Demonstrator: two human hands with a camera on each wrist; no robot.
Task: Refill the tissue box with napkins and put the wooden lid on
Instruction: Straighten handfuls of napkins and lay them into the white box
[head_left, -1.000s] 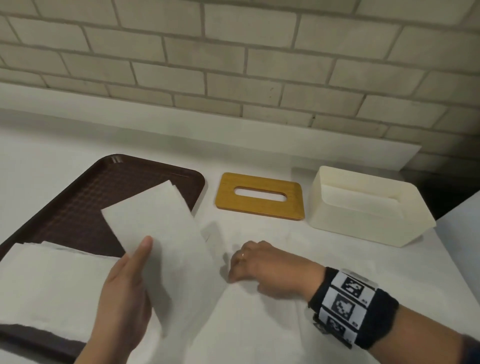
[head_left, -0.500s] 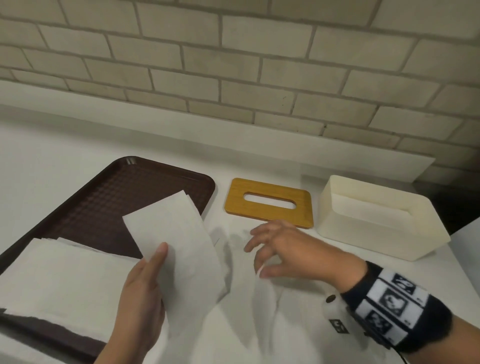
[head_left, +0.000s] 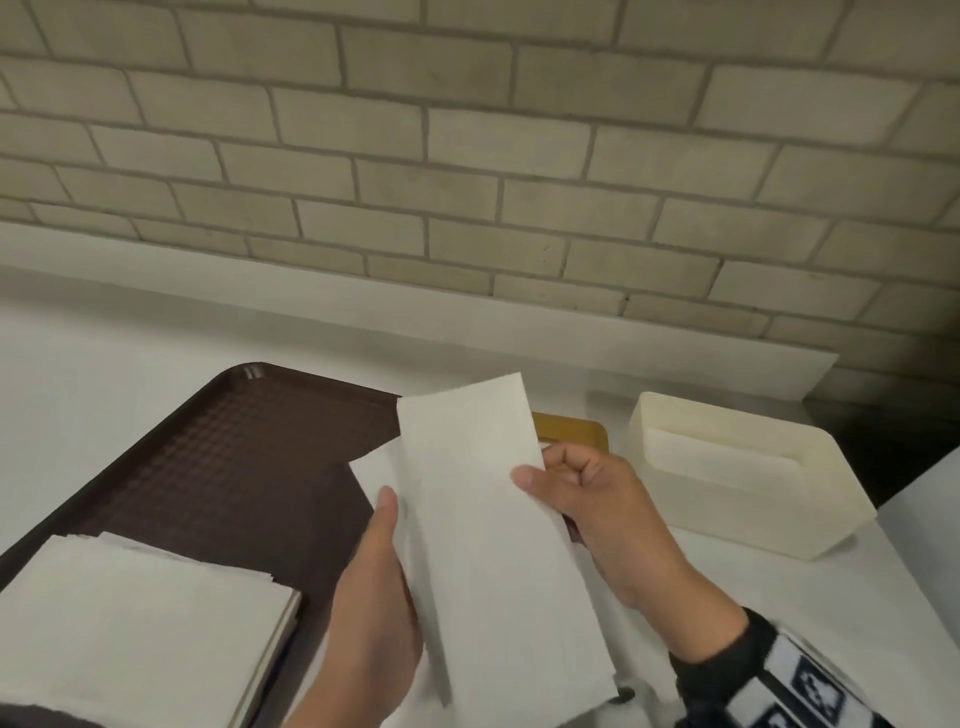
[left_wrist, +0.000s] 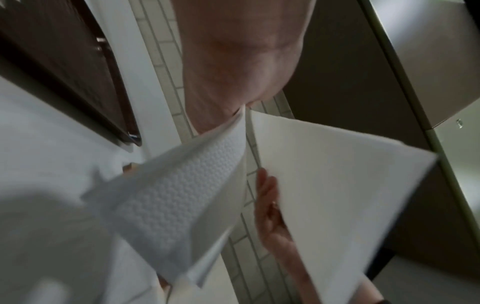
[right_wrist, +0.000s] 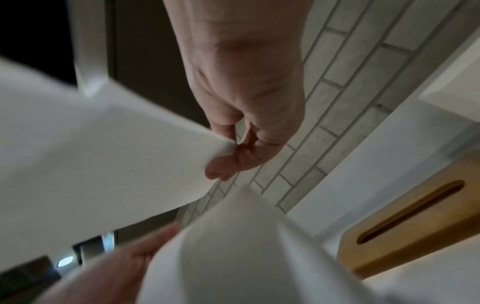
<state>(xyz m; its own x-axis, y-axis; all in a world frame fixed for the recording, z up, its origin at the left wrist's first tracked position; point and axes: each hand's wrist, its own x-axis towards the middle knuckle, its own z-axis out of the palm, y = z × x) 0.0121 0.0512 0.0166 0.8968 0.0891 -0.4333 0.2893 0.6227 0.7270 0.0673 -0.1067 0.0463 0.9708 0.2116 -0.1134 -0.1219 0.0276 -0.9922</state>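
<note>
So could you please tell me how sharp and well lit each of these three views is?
Head view: evenly lit and mostly sharp, brick lines bowed by the wide lens, the tissue box crisp. Left wrist view: dim, the napkin motion-blurred at its edges. Right wrist view: darker, the napkin and left hand smeared, the wooden lid soft.

head: high, looking down | wrists: close, upward, blurred | shared: napkins (head_left: 483, 519)
</note>
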